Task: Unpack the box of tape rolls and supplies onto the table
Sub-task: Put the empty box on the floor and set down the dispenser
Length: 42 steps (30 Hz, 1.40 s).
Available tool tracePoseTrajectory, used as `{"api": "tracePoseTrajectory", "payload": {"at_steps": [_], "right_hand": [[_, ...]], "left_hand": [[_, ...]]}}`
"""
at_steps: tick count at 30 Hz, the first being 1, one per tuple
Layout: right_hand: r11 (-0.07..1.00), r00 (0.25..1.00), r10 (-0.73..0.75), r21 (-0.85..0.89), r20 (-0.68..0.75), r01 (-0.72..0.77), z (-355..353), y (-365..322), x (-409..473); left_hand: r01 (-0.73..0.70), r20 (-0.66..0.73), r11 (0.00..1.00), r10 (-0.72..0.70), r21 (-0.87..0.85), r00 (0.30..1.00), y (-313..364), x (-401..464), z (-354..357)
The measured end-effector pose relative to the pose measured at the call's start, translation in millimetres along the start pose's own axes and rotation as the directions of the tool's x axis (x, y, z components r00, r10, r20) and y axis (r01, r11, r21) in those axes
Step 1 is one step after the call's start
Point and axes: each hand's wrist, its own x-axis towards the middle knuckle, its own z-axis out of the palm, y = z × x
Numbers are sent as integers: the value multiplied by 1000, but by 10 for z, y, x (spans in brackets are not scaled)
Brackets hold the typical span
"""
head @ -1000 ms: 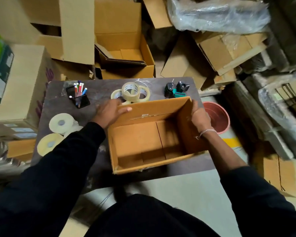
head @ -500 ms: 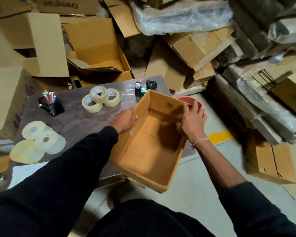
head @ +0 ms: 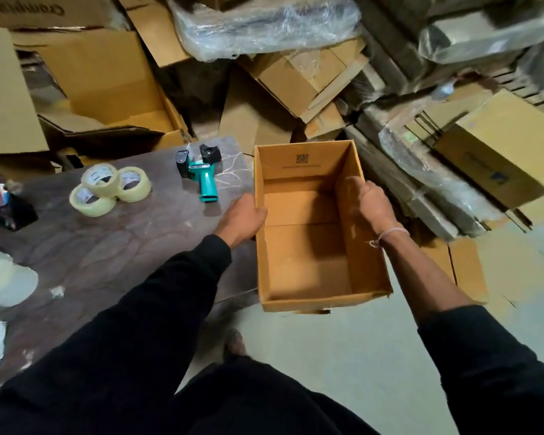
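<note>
An open cardboard box (head: 308, 265) with nothing inside hangs in the air just past the right edge of the dark table (head: 113, 246). My left hand (head: 242, 219) grips its left wall and my right hand (head: 369, 204) grips its right wall. On the table lie three clear tape rolls (head: 110, 188) stacked together, a teal tape dispenser (head: 201, 174), a black holder with coloured pens (head: 0, 205) at the left edge, and wide white rolls (head: 4, 281) at the near left.
Open and flattened cardboard boxes (head: 107, 89) pile up behind the table. Plastic-wrapped bundles (head: 264, 23) and stacked cartons (head: 490, 152) crowd the right side. Bare grey floor (head: 343, 346) lies under the held box, and my foot (head: 233, 342) shows there.
Both hands have carried the box off the table to the right and turned it lengthwise. The view swung right with it, so the table items now sit further left.
</note>
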Motion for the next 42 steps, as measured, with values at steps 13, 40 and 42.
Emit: {"api": "tracePoseTrajectory", "payload": {"at_steps": [13,40,42], "right_hand": [[988,988,152,33,36,-153,-357,1096,1091],[937,710,-224,-54,668,346,1422,3115,1335],[939,714,-236,-34,660,342,1824,3214,1329]], "left_hand": [[-52,132,992,68,-119,989,981,1081,742],[548,41,793,-558,-267,828,568,34,3440],[578,11,780,-593,-239,805,341,30,3716]]}}
